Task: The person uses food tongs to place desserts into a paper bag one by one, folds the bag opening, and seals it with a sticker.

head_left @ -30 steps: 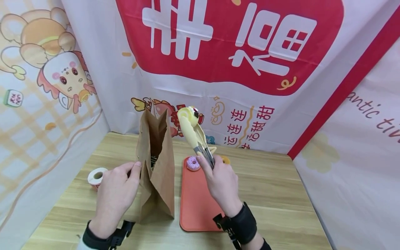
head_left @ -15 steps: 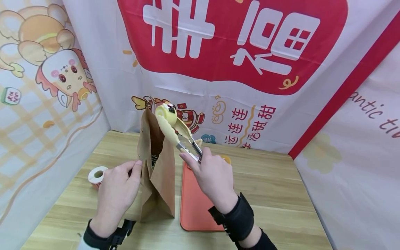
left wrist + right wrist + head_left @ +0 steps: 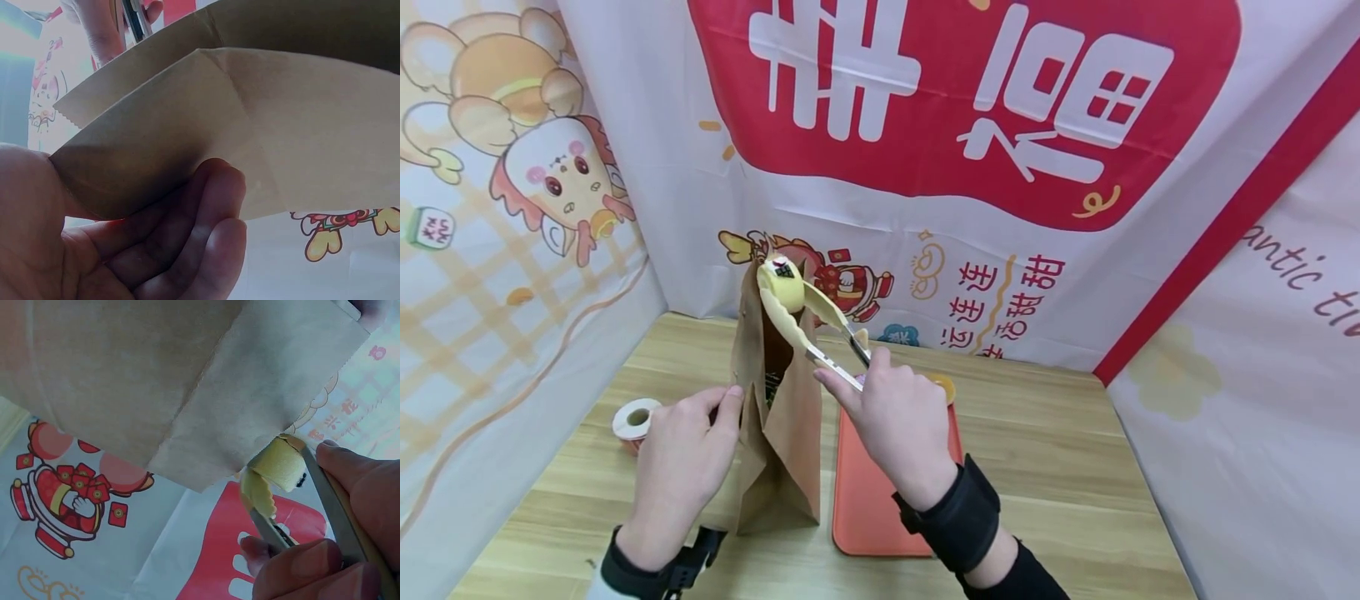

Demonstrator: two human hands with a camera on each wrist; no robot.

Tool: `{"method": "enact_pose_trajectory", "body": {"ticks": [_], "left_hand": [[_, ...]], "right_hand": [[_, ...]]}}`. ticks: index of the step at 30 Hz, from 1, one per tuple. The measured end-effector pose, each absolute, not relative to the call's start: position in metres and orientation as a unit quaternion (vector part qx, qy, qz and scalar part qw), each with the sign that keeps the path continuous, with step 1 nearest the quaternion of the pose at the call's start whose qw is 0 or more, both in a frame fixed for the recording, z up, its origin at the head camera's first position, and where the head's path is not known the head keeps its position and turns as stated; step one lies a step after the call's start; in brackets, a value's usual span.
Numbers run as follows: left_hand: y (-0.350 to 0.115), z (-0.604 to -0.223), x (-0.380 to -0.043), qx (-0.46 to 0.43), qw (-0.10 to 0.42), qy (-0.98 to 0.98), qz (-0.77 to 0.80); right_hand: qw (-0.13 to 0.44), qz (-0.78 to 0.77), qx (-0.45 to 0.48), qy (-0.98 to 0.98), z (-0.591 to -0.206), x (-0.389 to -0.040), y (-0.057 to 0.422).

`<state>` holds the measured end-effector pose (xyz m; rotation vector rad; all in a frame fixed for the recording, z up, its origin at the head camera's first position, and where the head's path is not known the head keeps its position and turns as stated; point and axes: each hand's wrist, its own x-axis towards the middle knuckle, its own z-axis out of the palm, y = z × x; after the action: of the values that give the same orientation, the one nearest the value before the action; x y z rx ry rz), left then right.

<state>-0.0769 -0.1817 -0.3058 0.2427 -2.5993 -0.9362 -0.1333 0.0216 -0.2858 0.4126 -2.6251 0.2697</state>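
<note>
A brown paper bag [image 3: 792, 450] stands upright with its mouth open, something dark with pale print inside it. My left hand [image 3: 688, 458] pinches the bag's left rim between thumb and fingers; the left wrist view shows the curled fingers [image 3: 215, 206] against the paper. My right hand [image 3: 898, 421] grips metal tongs [image 3: 838, 367] with cream-coloured tips. Between those tips sits a small yellow cake roll [image 3: 784, 285] with dark and red bits on top, over the bag's mouth. In the right wrist view the cake roll [image 3: 282, 464] is beside the bag's edge.
A red-orange tray [image 3: 880, 500] lies right of the bag, with a yellow ring-shaped piece [image 3: 945, 387] at its far end and a purple doughnut mostly hidden behind the right hand. A roll of labels [image 3: 634, 421] stands left of the left hand. Printed cloth [image 3: 1045, 208] encloses the table.
My right hand has moved left with the tongs, bringing the cake roll from above the tray to the bag's mouth. My left hand keeps its hold on the bag.
</note>
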Motion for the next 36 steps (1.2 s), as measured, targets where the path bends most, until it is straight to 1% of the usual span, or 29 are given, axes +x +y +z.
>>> {"method": "enact_pose_trajectory", "body": {"ticks": [5,10,16,20,25,30,36], "left_hand": [[-0.182,-0.307,-0.077,0.087,0.189,-0.923,-0.323],[-0.182,-0.307,-0.076,0.087,0.188,-0.925,-0.320],[-0.182,-0.309,-0.075,0.086,0.187,-0.922,-0.327],[-0.183,-0.309,-0.076,0.087,0.188,-0.922,-0.328],[-0.182,-0.308,-0.078,0.082,0.181,-0.924,-0.326],[-0.181,-0.307,-0.079,0.079,0.187,-0.924,-0.324],[-0.181,-0.307,-0.080,0.080,0.187,-0.925,-0.320]], "right_hand": [[0.234,0.084,0.141,-0.958,-0.285,-0.131,0.021],[0.213,0.104,0.134,-0.962,-0.284,-0.130,0.024],[0.153,0.207,0.083,-0.963,-0.292,-0.141,0.049],[0.114,0.240,0.030,-0.963,-0.309,-0.160,0.076],[0.072,0.224,-0.020,-0.972,-0.339,-0.184,0.117],[0.062,0.192,-0.032,-0.979,-0.371,-0.200,0.153],[0.043,0.146,-0.033,-0.988,-0.396,-0.205,0.175]]}}
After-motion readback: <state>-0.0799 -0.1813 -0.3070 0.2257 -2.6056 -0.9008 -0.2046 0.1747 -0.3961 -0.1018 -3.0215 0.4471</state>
